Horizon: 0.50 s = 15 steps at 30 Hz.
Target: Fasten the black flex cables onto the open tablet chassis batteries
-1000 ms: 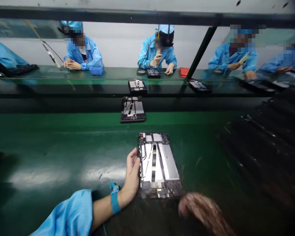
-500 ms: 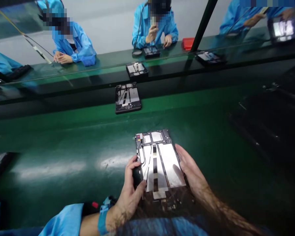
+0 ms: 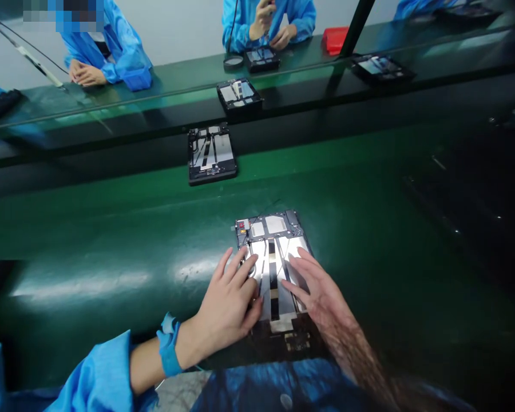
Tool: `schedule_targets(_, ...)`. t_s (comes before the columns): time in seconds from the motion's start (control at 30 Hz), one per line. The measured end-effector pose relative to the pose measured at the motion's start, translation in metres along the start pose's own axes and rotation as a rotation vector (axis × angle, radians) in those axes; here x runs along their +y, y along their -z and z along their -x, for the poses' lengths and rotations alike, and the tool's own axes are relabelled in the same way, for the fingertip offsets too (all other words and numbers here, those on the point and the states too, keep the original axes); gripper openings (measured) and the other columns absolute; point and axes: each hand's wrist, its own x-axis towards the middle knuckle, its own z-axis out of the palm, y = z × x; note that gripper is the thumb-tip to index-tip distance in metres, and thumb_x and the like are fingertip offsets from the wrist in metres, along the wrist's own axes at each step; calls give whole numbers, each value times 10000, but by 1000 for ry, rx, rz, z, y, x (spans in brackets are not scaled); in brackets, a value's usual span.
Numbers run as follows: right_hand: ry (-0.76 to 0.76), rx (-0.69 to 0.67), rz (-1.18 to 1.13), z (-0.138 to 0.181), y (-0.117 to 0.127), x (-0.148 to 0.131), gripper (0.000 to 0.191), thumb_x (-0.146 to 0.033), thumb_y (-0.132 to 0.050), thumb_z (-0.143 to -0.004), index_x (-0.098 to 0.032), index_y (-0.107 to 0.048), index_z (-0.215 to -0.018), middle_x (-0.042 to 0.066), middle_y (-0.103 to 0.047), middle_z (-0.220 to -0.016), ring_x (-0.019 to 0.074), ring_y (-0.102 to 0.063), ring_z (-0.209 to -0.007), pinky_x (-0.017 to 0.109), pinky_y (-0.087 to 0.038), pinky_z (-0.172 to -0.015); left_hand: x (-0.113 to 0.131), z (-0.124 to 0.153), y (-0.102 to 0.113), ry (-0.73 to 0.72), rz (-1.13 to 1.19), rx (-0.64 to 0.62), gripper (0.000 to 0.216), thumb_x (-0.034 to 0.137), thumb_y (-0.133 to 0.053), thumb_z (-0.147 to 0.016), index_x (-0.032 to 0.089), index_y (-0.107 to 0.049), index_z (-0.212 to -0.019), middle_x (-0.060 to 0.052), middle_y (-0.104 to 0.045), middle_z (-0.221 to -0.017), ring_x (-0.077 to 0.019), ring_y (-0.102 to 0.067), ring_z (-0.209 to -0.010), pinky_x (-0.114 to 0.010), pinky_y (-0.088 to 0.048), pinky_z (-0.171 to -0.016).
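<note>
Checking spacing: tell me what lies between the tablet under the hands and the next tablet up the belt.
Head view: bare green belt between near tablet and far tablet.

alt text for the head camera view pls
A left hand and a right hand lie flat, fingers spread, on an opened tablet on a green conveyor belt. A blue wrist strap circles the left wrist. A second opened tablet lies farther along, and people in blue coats sit at the far bench.

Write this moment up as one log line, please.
left hand: flat on open tablet | right hand: flat on it too | surface: green belt
</note>
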Motion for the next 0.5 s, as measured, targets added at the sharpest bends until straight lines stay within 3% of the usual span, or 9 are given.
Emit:
schedule_targets(0.1,-6,-40,-15,-2,1,14,501,-513,-612,-971,-533,-541,-1467,-93,-169,-1742,254,-305,-1604,387,-470,-1214,-13,-2,3,84,141,-29,99,245,-558,-883,199,-626,-828,15,-574,-1512,-269,-301,-1578,-586,-215,-1346)
schedule_targets(0.17,-27,-4,-40,-2,-1,17,499,-527,-630,-954,-539,-562,-1448,-90,-183,-1741,269,-329,-1592,398,-508,-1175,-24,-4,4,198,215,7,75,237,-563,-892,191,-622,-883,-9,-587,-1496,-259,-362,-1547,-578,-275,-1335)
schedule_targets(0.23,-40,63,-64,0,-3,18,509,-546,-672,-917,-536,-593,-1419,-79,-219,-1732,287,-349,-1581,397,-552,-1124,-31,-6,3,340,262,142,217,277,-564,-936,181,-598,-1127,-95,-478,-1593,-268,-342,-1570,-571,-318,-1317)
schedule_targets(0.3,-35,110,-91,1,-6,17,518,-539,-707,-891,-530,-610,-1400,-61,-271,-1714,292,-410,-1545,377,-593,-1063,-31,-10,0,396,311,288,461,343,-555,-977,170,-460,-1393,-170,-308,-1686,-274,-245,-1626,-564,-306,-1318)
schedule_targets(0.37,-20,128,-124,3,-7,17,519,-523,-732,-878,-524,-617,-1385,-48,-313,-1696,281,-511,-1468,343,-622,-1000,-24,-16,-4,268,387,305,541,434,-551,-991,199,-418,-1459,-147,-326,-1682,-253,-164,-1655,-529,-209,-1354)
schedule_targets(0.43,-25,144,-154,6,-6,17,509,-527,-733,-883,-520,-613,-1377,-46,-347,-1679,260,-588,-1385,325,-633,-975,-16,-20,-9,47,444,263,425,473,-594,-973,238,-547,-1323,-75,-529,-1544,-204,-208,-1633,-441,-119,-1376)
schedule_targets(0.5,-57,109,-133,9,-2,15,518,-533,-704,-908,-518,-579,-1410,-19,-462,-1605,250,-641,-1311,347,-634,-987,-12,-18,-17,-157,435,296,264,398,-664,-940,277,-653,-1174,-6,-683,-1342,-170,-341,-1555,-381,-79,-1378)
